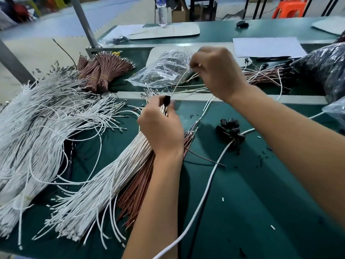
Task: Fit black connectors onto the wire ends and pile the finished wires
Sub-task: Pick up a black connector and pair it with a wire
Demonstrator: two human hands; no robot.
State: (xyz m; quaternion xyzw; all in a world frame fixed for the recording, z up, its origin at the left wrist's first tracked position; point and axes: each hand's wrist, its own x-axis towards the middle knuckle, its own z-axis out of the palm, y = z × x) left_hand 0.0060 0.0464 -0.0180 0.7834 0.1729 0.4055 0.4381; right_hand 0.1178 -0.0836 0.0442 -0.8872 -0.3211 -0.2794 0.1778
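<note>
left hand (161, 126) pinching black connector (167, 100), right hand (216, 71) gripping wire (179, 82)

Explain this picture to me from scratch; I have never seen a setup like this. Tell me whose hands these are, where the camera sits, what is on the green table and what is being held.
There is no machine here. A person works with bare hands, and the single picture comes from a camera worn on their head, looking forward and down.

The left hand pinches a small black connector. The right hand, raised and blurred, pinches thin pale wires.

On the green table lie a big heap of white wires, a bundle of white and brown wires under the left forearm, tied brown bundles, a clear plastic bag and loose black connectors. Further right lies a pile of wires with black ends, probably the finished ones.
</note>
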